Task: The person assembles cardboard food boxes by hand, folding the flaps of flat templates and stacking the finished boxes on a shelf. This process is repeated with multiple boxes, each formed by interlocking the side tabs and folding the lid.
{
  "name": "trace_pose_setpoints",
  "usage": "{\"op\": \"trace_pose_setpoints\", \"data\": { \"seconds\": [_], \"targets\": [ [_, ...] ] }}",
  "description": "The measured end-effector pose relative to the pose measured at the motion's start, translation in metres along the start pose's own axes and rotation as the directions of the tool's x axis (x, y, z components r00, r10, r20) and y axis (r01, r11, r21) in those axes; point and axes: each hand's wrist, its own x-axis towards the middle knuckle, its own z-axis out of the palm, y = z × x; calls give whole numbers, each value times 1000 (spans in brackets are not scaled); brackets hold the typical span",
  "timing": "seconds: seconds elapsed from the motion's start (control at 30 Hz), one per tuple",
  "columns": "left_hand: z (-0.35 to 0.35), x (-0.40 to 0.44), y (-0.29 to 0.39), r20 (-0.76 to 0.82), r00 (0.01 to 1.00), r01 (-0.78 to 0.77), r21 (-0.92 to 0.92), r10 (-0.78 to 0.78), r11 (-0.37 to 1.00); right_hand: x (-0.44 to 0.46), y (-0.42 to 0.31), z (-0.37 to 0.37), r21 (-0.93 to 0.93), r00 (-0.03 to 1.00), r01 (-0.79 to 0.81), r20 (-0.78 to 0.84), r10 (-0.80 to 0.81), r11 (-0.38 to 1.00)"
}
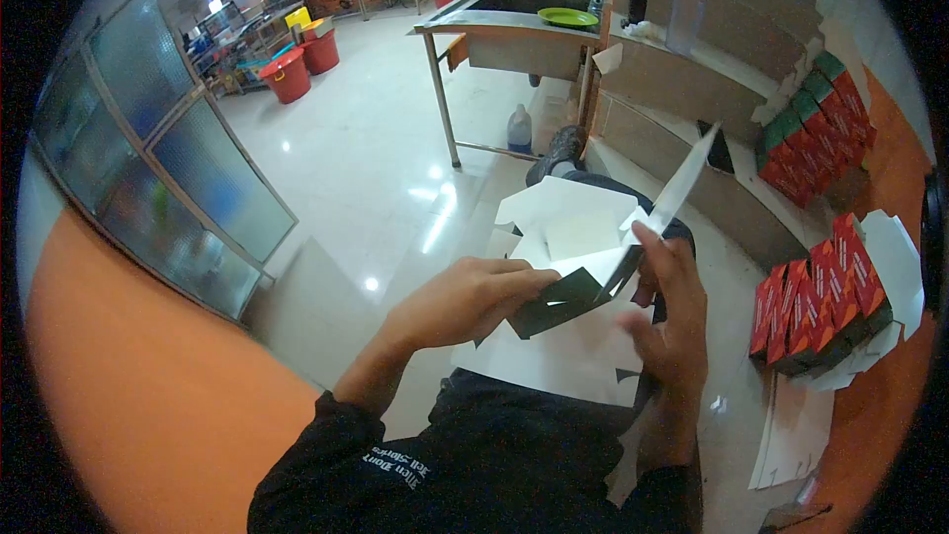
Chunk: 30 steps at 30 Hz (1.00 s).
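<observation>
A partly folded cardboard box point(560, 305), white inside and dark green outside, rests on my lap with several flaps spread out. My left hand point(474, 299) is closed on the near dark green panel, thumb along its upper edge. At the other side, my right hand point(677, 302) has its index finger and curled fingers against the raised right panel. The right thumb is slightly blurred and sits lower, off that panel. A long white flap point(682, 178) sticks up beyond the right fingers.
Red and green folded boxes point(816, 302) stand in a row at my right, with more stacked boxes point(816, 129) on the stair behind. Flat white card point(791, 430) lies below them. Ahead are a metal sink point(519, 25), a green plate point(568, 17) and red buckets point(287, 76).
</observation>
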Motion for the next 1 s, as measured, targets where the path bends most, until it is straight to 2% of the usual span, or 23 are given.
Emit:
{"op": "trace_pose_setpoints", "data": {
  "seconds": [0.07, 0.13, 0.2, 0.23, 0.27, 0.33, 0.47, 0.57, 0.67, 0.77, 0.87, 1.0],
  "targets": [
    [-1, 2, 7, -8, 1000, 0, 15, 0, 1000, -1, 7, 5, -88, 995, -49, -87, 42, 995],
    [-1, 4, 7, -32, 999, -2, -8, 2, 1000, 2, 6, 7, -126, 997, -20, -71, 11, 992],
    [1, 9, 3, -62, 998, -9, -81, 4, 997, -1, 0, 7, -98, 1000, -7, -22, 5, 995],
    [0, 12, 1, -68, 995, 57, -169, -69, 984, -1, -5, 7, -168, 997, 62, -34, -69, 984],
    [-1, 14, -1, -67, 988, 120, -255, -142, 959, -2, -8, 8, -192, 998, 64, -5, -66, 979],
    [3, 15, -3, -120, 977, 124, -348, -175, 929, 0, -10, 9, -236, 996, 82, 48, -72, 968],
    [9, 16, 1, -166, 973, 101, -319, -161, 942, -1, 2, 20, -269, 994, 50, -81, -75, 962],
    [10, 17, -3, -177, 970, 108, -291, -164, 951, -3, 0, 20, -310, 964, 18, -249, -99, 951],
    [10, 20, 1, -180, 967, 125, -279, -180, 952, -2, -5, 20, -311, 980, 78, -150, -129, 947],
    [9, 22, 2, -165, 969, 138, -253, -183, 958, -4, -2, 21, -222, 991, 119, -41, -131, 968],
    [9, 22, 0, -183, 974, 98, -203, -136, 974, -6, -2, 19, -208, 986, 164, 4, -167, 964],
    [7, 22, 4, -196, 974, 87, -140, -113, 986, -1, -1, 17, -213, 992, 128, 34, -124, 969]
  ]
}}
